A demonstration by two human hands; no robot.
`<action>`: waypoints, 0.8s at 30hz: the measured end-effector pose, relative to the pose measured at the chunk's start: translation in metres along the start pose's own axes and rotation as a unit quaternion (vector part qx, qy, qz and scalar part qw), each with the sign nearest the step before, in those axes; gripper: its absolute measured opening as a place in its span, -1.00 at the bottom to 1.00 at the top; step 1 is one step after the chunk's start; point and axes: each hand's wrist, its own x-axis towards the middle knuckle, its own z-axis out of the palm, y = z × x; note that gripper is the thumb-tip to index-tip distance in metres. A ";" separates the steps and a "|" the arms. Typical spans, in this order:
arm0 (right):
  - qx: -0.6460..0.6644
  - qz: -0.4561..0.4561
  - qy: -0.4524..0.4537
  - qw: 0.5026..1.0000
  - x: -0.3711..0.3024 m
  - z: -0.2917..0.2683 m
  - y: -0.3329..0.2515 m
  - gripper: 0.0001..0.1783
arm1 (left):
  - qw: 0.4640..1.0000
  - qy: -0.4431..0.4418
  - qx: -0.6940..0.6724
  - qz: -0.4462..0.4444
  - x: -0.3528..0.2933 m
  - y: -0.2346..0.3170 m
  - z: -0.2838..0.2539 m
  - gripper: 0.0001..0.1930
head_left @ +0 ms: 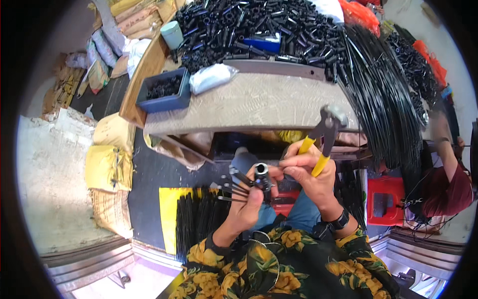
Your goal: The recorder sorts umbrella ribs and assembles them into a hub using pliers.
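In my left hand (246,213) is a black tube-shaped part (262,174) with an open, ringed end facing up. Several thin black rods (233,188) fan out leftward from the same grip. My right hand (318,182) is closed round a pair of pincers (329,127) with yellow handles, their dark metal jaws pointing up and away. The thumb and forefinger of that hand pinch together close to the tube's right side. Whatever lies between those fingertips is too small to make out. Both hands are held over my lap, in front of the worktable's near edge.
A worktable (259,102) carries a big heap of black tubular parts (229,30), a blue bin (164,92) and a white plastic packet (213,78). Long black rods (383,94) hang over its right side. At far right, a person (445,192) is near a red stool (384,200).
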 end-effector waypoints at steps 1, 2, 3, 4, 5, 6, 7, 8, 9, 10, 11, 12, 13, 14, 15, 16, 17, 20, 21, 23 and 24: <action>0.006 0.006 0.000 1.000 -0.007 -0.001 -0.001 -0.82 | 1.000 -0.011 0.015 0.007 -0.001 -0.004 0.006 -0.48; -0.042 -0.017 -0.013 0.999 -0.013 -0.003 -0.002 -0.80 | 1.000 -0.004 0.008 0.005 -0.004 -0.006 0.012 -0.50; -0.091 -0.041 -0.027 0.995 -0.017 -0.005 -0.004 -0.79 | 1.000 0.000 0.012 0.002 -0.008 -0.007 0.014 -0.50; -0.112 -0.055 -0.025 0.992 -0.020 -0.007 -0.005 -0.77 | 1.000 0.000 0.028 -0.002 -0.011 -0.008 0.016 -0.50; -0.109 -0.057 -0.024 0.992 -0.024 -0.010 -0.005 -0.77 | 0.999 0.000 0.044 -0.006 -0.012 -0.009 0.019 -0.50; -0.090 -0.036 -0.016 0.995 -0.028 -0.012 -0.005 -0.78 | 0.997 -0.003 0.072 0.005 -0.012 -0.008 0.023 -0.49; -0.071 -0.014 -0.007 0.997 -0.033 -0.013 -0.006 -0.79 | 0.997 -0.004 0.074 0.003 -0.014 -0.009 0.026 -0.49; -0.069 -0.014 -0.005 0.997 -0.035 -0.014 -0.008 -0.79 | 0.996 -0.006 0.083 0.009 -0.016 -0.010 0.029 -0.49; -0.050 0.030 0.007 0.998 -0.037 -0.016 -0.011 -0.80 | 0.996 -0.008 0.092 0.015 -0.016 -0.010 0.031 -0.49; -0.030 0.075 0.020 0.997 -0.040 -0.018 -0.013 -0.82 | 0.996 -0.010 0.093 0.012 -0.017 -0.011 0.034 -0.49; -0.029 0.077 0.023 0.996 -0.042 -0.019 -0.008 -0.82 | 0.992 -0.015 0.123 0.017 -0.018 -0.011 0.035 -0.47; -0.022 0.023 0.019 0.999 -0.044 -0.020 0.001 -0.84 | 0.988 -0.020 0.152 0.021 -0.018 -0.011 0.036 -0.44; -0.020 -0.031 0.016 0.999 -0.044 -0.023 0.004 -0.86 | 0.988 -0.022 0.149 0.018 -0.017 -0.011 0.038 -0.44; -0.050 -0.058 0.011 0.997 -0.045 -0.026 0.003 -0.90 | 0.993 -0.024 0.120 0.005 -0.016 -0.011 0.039 -0.46; -0.054 -0.054 0.013 0.997 -0.046 -0.028 0.002 -0.90 | 0.996 -0.025 0.090 -0.009 -0.014 -0.013 0.042 -0.48; -0.036 -0.047 0.015 0.998 -0.046 -0.030 0.003 -0.91 | 0.997 -0.014 0.071 -0.013 -0.012 -0.010 0.046 -0.50; -0.018 -0.040 0.017 0.999 -0.046 -0.031 0.004 -0.92 | 0.997 -0.013 0.069 -0.017 -0.011 -0.011 0.048 -0.50; 0.046 -0.032 0.032 0.998 -0.052 -0.033 0.006 -0.88 | 0.997 -0.039 0.053 -0.028 -0.008 -0.012 0.050 -0.54; 0.098 -0.016 0.036 0.994 -0.054 -0.033 0.007 -0.87 | 0.998 -0.038 0.052 -0.028 -0.007 -0.012 0.052 -0.54; 0.109 -0.043 0.043 0.992 -0.053 -0.032 0.006 -0.85 | 0.998 -0.031 0.045 -0.044 -0.008 -0.010 0.055 -0.55; 0.097 -0.043 0.042 0.993 -0.054 -0.032 0.005 -0.84 | 0.998 -0.030 0.045 -0.046 -0.007 -0.010 0.056 -0.55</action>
